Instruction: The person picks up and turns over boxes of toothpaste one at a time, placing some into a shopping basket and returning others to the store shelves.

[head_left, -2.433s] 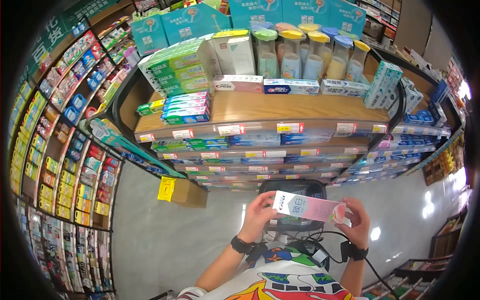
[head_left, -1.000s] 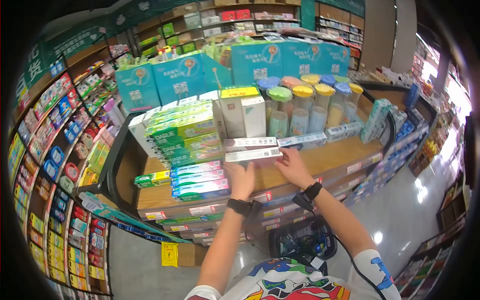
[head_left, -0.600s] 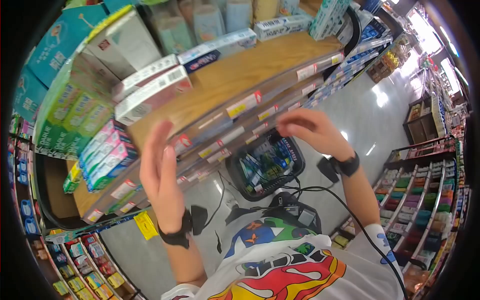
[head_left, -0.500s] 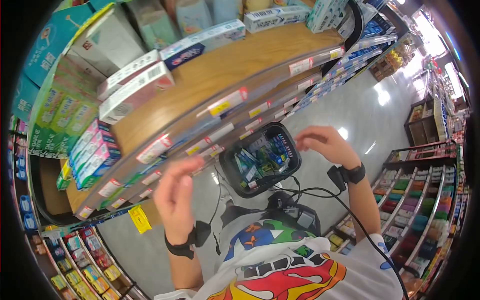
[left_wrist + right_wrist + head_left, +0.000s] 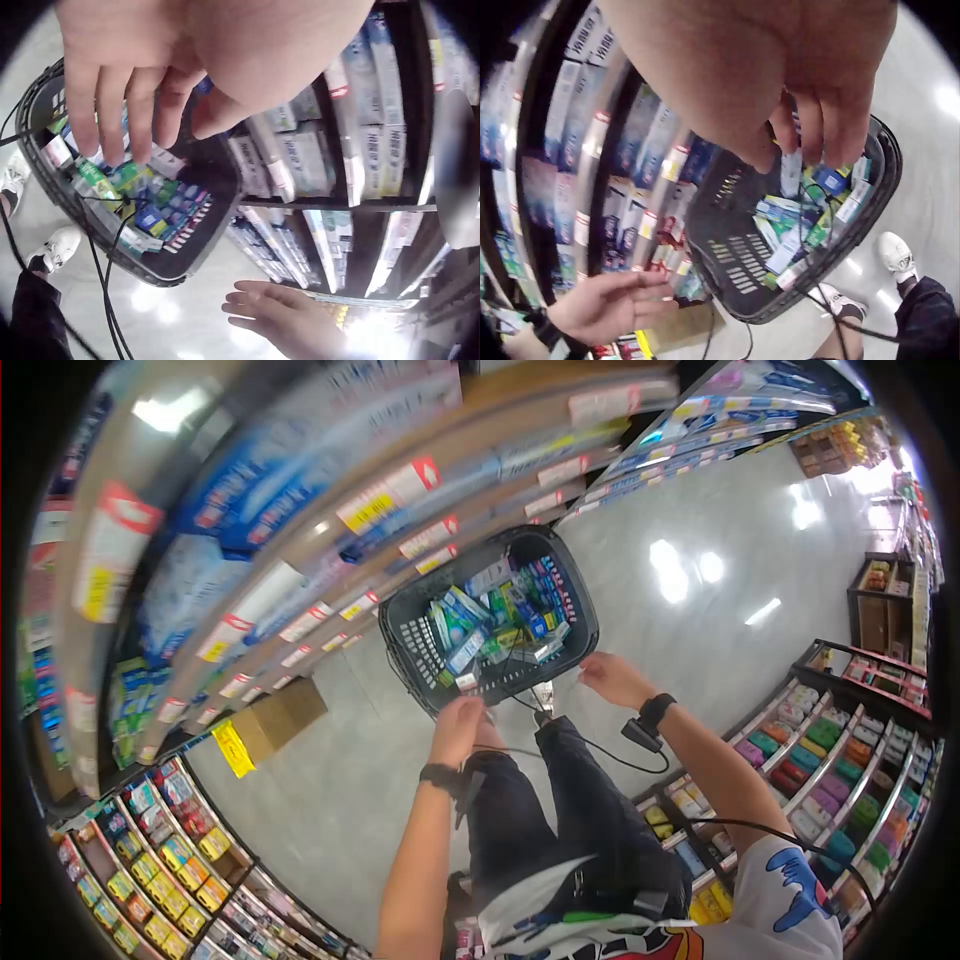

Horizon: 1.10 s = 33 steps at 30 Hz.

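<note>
A black shopping basket (image 5: 400, 615) stands on the floor against the foot of the shelves, holding several toothpaste boxes (image 5: 465, 652) in blue, green and white. My left hand (image 5: 458, 730) is just outside the basket's near left rim. In the left wrist view its fingers (image 5: 112, 112) hang loosely apart with nothing in them. Close to the near right corner of the rim is my right hand (image 5: 618, 682), its fingers relaxed. The right wrist view shows those fingers (image 5: 832, 127) bare, overlapping the basket.
Toothpaste shelves (image 5: 400, 490) with price tags rise beyond the basket. A cardboard box (image 5: 285, 715) with a yellow packet (image 5: 233, 748) lies to the left. Black cables (image 5: 640, 768) run past my legs. More racks (image 5: 815, 760) stand at right.
Both hands gripped a pink-and-white Crest toothpaste box, set it on the top shelf and let go. They have since come down to the basket, and the head view has tilted lower.
</note>
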### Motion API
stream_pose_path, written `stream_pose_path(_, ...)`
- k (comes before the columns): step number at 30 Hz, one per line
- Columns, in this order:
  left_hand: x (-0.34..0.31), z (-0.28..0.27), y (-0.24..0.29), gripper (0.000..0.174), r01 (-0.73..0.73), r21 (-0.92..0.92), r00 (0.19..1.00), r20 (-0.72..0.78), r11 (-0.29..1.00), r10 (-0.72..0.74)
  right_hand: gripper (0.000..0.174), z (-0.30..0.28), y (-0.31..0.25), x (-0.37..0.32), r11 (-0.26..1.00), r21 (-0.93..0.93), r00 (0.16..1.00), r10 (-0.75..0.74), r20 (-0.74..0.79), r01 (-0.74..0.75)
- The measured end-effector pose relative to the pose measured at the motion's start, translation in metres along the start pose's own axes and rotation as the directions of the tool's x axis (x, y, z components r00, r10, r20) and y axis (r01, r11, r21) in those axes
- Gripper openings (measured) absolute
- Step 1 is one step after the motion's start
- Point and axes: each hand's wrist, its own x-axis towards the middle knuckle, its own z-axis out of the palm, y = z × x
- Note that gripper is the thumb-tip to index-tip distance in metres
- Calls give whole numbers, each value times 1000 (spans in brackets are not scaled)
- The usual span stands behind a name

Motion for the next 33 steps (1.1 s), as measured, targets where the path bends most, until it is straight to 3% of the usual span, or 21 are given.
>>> stream_pose_path(3,52,28,-42,29,49,15,992,-118,999,-47,26,44,58,55,990,-138,997,-40,-72,29)
stream_pose_path(5,93,46,-75,25,-60,198,981,-170,978,94,26,70,78,89,947,-312,991,-111,-77,82)
stream_pose_path(7,121,67,-72,23,-57,268,969,-217,962,118,28,106,107,122,909,-404,982,-159,-106,104)
stream_pose_path(9,160,90,-91,23,-307,300,898,-225,903,379,28,130,112,143,846,-532,983,-122,-139,30)
stream_pose_path(11,188,108,-83,24,-418,256,890,-78,871,450,28,144,116,164,773,-634,984,-124,-130,14)
stream_pose_path(14,225,132,-89,32,-286,387,956,172,877,237,24,159,126,181,661,-750,996,-38,-85,-39)
stream_pose_path(17,253,141,-110,30,-152,470,984,158,870,86,33,166,139,193,647,-754,992,28,-124,-112)
stream_pose_path(18,257,142,-108,29,-144,424,988,105,894,110,37,168,139,196,653,-745,988,38,-153,-140)
stream_pose_path(21,264,138,-94,36,-7,549,995,84,836,-47,53,175,134,200,634,-755,985,80,-153,-169)
stream_pose_path(22,255,134,-83,37,24,551,998,37,834,-53,54,177,132,200,625,-763,985,70,-160,-168)
stream_pose_path(25,271,130,-113,35,61,545,991,63,836,-114,53,181,125,193,630,-760,985,56,-162,-161)
stream_pose_path(29,275,136,-144,32,39,483,993,76,875,-86,45,187,121,188,644,-743,982,80,-171,-182)
stream_pose_path(32,288,142,-174,31,120,390,993,-42,913,-113,41,205,128,185,632,-749,979,84,-185,-196)
stream_pose_path(33,302,139,-205,30,99,329,993,30,939,-115,40,210,131,184,628,-750,976,81,-202,-208)
